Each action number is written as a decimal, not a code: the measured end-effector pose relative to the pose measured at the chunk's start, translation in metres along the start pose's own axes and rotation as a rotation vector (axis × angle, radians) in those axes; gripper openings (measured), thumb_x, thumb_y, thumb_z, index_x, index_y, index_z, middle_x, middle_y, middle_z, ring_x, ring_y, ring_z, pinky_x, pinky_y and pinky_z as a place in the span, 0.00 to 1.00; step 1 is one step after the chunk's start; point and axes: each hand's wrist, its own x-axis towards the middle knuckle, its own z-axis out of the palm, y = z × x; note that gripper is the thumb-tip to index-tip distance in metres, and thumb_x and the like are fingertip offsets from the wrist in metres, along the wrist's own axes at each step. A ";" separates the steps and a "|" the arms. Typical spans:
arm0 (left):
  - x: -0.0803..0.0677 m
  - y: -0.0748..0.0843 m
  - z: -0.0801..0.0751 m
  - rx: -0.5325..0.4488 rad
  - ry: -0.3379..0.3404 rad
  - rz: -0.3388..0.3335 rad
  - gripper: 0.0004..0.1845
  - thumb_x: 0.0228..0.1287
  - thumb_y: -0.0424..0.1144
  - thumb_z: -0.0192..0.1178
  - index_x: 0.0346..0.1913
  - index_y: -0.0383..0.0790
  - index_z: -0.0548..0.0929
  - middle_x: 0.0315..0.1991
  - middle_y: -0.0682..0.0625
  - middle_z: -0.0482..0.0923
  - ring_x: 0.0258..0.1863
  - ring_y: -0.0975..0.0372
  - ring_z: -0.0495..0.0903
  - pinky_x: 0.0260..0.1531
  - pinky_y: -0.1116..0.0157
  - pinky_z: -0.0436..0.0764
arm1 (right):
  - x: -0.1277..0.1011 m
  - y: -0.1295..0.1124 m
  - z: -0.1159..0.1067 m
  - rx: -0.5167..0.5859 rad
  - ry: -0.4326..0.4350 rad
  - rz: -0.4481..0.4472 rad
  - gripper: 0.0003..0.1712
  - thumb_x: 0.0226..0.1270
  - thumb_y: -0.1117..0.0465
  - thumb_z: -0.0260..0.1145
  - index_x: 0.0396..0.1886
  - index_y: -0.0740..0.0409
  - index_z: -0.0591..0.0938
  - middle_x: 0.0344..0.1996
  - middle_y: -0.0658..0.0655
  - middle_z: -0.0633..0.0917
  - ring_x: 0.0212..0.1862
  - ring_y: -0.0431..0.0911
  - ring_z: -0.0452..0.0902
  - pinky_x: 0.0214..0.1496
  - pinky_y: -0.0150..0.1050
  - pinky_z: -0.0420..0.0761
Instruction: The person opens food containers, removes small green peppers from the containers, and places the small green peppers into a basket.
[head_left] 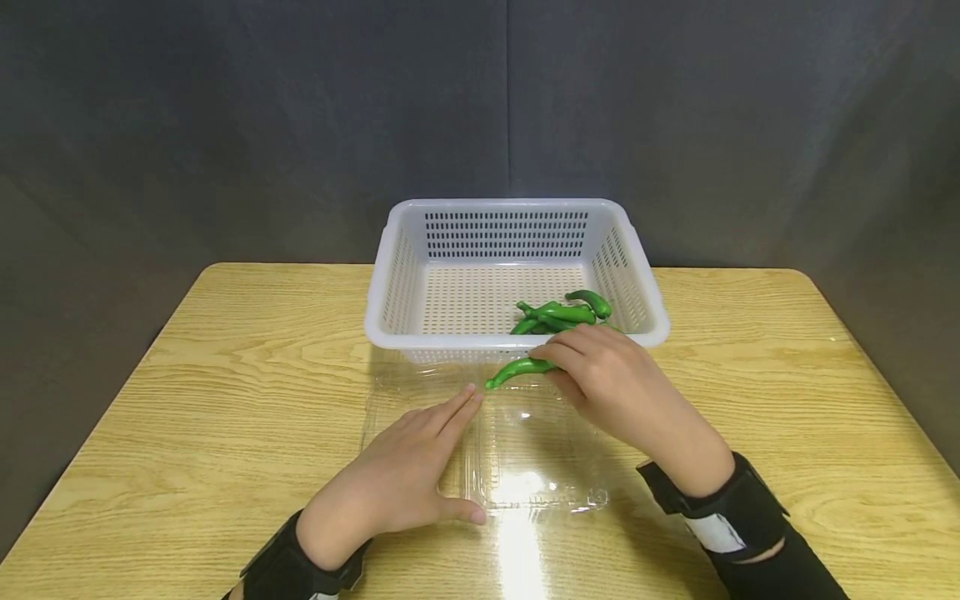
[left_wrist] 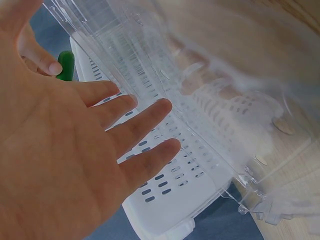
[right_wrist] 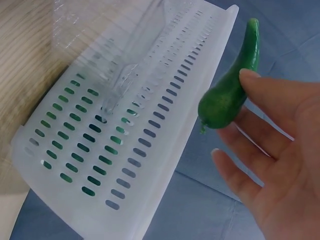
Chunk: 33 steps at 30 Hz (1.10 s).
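My right hand (head_left: 607,383) pinches a green chili pepper (head_left: 519,369) between thumb and fingers, just in front of the basket and above a clear plastic clamshell container (head_left: 555,454). In the right wrist view the pepper (right_wrist: 227,95) shows its thick rounded end toward the bottom and its narrow end up. The container lies opened out on the table, its hinge line running front to back. Over its left half is my left hand (head_left: 408,467), fingers straight and thumb spread, fingertips near the hinge. Several more green peppers (head_left: 562,315) lie in the basket's front right corner.
A white perforated plastic basket (head_left: 517,205) stands at the back middle of the wooden table (head_left: 247,400), directly behind the container. Behind the table hangs a dark grey cloth (head_left: 300,125). Bare wood shows on both sides.
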 end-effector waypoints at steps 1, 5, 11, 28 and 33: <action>0.000 0.000 0.000 0.001 0.000 0.000 0.64 0.49 0.69 0.68 0.80 0.41 0.46 0.80 0.48 0.42 0.76 0.54 0.52 0.73 0.51 0.54 | 0.000 0.001 0.000 -0.002 0.006 0.002 0.15 0.56 0.69 0.75 0.44 0.61 0.86 0.40 0.55 0.87 0.46 0.52 0.82 0.53 0.48 0.81; 0.000 0.000 0.000 0.004 -0.001 -0.001 0.64 0.49 0.69 0.67 0.80 0.41 0.47 0.80 0.48 0.42 0.76 0.54 0.52 0.73 0.51 0.54 | 0.001 0.003 0.001 -0.009 0.036 0.005 0.14 0.56 0.68 0.75 0.44 0.61 0.86 0.41 0.56 0.87 0.48 0.53 0.82 0.54 0.49 0.80; 0.000 0.000 0.000 0.007 0.001 0.000 0.64 0.50 0.69 0.68 0.80 0.41 0.47 0.80 0.48 0.42 0.76 0.54 0.52 0.73 0.51 0.55 | 0.001 0.007 0.002 -0.028 0.067 0.015 0.15 0.55 0.69 0.75 0.44 0.62 0.86 0.41 0.56 0.87 0.49 0.55 0.81 0.57 0.49 0.79; 0.000 0.000 0.001 0.005 -0.006 -0.002 0.64 0.50 0.69 0.67 0.80 0.41 0.46 0.80 0.48 0.40 0.76 0.54 0.51 0.73 0.50 0.53 | -0.002 0.018 0.005 -0.064 0.183 0.092 0.16 0.53 0.71 0.76 0.44 0.63 0.86 0.42 0.60 0.87 0.47 0.55 0.82 0.54 0.51 0.80; 0.000 0.000 0.000 0.004 -0.005 -0.002 0.64 0.50 0.69 0.67 0.80 0.41 0.46 0.80 0.48 0.40 0.76 0.54 0.51 0.73 0.51 0.53 | -0.001 0.021 0.007 -0.067 0.263 0.157 0.18 0.52 0.74 0.76 0.44 0.64 0.86 0.42 0.60 0.87 0.46 0.56 0.81 0.50 0.52 0.80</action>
